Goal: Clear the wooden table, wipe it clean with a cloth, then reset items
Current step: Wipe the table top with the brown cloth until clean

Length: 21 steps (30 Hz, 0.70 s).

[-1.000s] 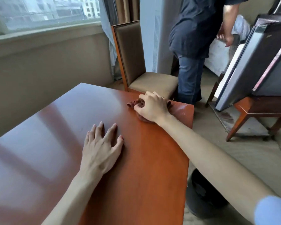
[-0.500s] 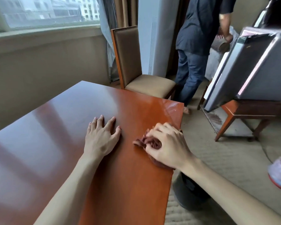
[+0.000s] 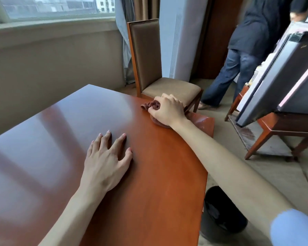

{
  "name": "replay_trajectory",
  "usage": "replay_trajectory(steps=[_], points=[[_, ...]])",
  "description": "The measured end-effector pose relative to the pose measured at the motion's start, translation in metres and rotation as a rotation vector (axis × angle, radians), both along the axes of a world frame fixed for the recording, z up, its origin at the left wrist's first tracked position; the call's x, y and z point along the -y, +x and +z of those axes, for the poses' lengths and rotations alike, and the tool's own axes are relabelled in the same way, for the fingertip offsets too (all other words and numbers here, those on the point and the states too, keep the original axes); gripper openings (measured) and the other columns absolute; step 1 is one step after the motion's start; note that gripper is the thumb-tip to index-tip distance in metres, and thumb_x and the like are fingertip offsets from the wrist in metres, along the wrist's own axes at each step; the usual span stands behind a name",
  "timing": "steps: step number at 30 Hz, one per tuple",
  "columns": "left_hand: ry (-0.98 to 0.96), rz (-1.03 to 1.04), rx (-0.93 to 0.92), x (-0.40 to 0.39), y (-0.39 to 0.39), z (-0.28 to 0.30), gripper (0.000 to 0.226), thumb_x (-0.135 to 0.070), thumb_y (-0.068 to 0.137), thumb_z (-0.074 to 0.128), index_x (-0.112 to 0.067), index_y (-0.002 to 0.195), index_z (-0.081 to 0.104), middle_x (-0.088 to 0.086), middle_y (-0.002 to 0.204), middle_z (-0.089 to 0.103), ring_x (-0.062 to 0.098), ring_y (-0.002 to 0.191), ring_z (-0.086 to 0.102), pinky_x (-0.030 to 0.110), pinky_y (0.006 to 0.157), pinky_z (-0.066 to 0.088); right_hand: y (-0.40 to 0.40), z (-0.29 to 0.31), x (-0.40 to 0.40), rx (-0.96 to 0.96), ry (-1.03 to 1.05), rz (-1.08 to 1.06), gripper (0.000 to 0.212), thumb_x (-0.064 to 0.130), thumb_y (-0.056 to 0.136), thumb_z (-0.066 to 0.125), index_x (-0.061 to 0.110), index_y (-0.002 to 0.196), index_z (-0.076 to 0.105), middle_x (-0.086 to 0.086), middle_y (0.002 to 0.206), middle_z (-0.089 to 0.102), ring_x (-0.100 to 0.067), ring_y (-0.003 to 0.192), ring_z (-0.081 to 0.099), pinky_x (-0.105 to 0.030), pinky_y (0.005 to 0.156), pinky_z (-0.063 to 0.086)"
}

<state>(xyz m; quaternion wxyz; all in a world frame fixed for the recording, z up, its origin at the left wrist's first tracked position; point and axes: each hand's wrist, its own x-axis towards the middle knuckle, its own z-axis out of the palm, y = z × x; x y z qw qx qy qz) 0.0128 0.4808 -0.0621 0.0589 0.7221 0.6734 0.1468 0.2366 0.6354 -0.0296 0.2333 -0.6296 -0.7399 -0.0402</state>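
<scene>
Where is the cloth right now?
In the head view, the cloth lies bunched under the right hand at the wooden table's far right corner, just in front of the chair.

Glossy reddish-orange tabletop [image 3: 158, 174], reddish-brown cloth [image 3: 152, 106], tan-upholstered chair [image 3: 171, 88], black bin [image 3: 220, 219], beige carpet [image 3: 283, 174].

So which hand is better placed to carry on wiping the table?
The right hand: it already grips the cloth at the table's far corner. The left hand rests flat on the wood, holding nothing.
</scene>
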Motion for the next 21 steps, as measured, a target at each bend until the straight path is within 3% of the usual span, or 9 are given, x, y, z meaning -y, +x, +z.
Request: replay_trajectory(steps=[3,6,11,16,21], points=[[0.003,0.016,0.011,0.000,0.001,0.000,0.069,-0.069,0.089,0.017,-0.048,0.155,0.026,-0.001,0.166,0.018,0.020,0.155,0.004,0.039,0.126,0.007,-0.005,0.002,-0.045,-0.034,-0.031,-0.091,0.035,0.051,0.089,0.059,0.024,0.106,0.073,-0.005,0.110,0.066,-0.032,0.110,0.059,-0.039,0.086,0.044],[-0.017,0.015,0.011,0.001,0.001,0.002,0.071,-0.069,0.089,0.017,-0.047,0.155,0.026,0.000,0.166,0.018,0.021,0.155,0.003,0.040,0.126,0.007,-0.010,0.001,-0.034,-0.042,-0.029,-0.111,0.032,0.049,0.088,0.059,0.023,0.102,0.072,-0.006,0.108,0.065,-0.034,0.110,0.057,-0.040,0.088,0.044],[-0.034,-0.004,0.009,0.005,0.003,0.006,0.063,-0.065,0.097,0.025,-0.044,0.156,0.027,0.004,0.167,0.018,0.023,0.155,0.005,0.042,0.126,0.007,-0.002,-0.003,0.100,-0.065,-0.006,0.063,0.031,0.052,0.082,0.058,0.026,0.093,0.071,0.004,0.094,0.062,-0.025,0.094,0.057,-0.040,0.085,0.049],[-0.051,-0.011,0.008,0.009,0.003,0.009,0.060,-0.061,0.099,0.029,-0.042,0.156,0.027,0.008,0.167,0.017,0.027,0.155,0.006,0.043,0.126,0.006,0.011,-0.011,0.259,-0.070,0.075,0.154,0.026,0.048,0.081,0.062,0.028,0.095,0.072,0.011,0.095,0.060,-0.016,0.090,0.053,-0.032,0.084,0.047],[-0.054,-0.015,0.006,0.009,0.005,0.010,0.060,-0.060,0.100,0.030,-0.041,0.156,0.028,0.009,0.167,0.016,0.029,0.155,0.006,0.043,0.126,0.006,0.012,-0.009,0.280,-0.056,0.076,0.215,0.022,0.048,0.077,0.065,0.029,0.089,0.071,0.013,0.088,0.058,-0.014,0.085,0.053,-0.029,0.076,0.045]])
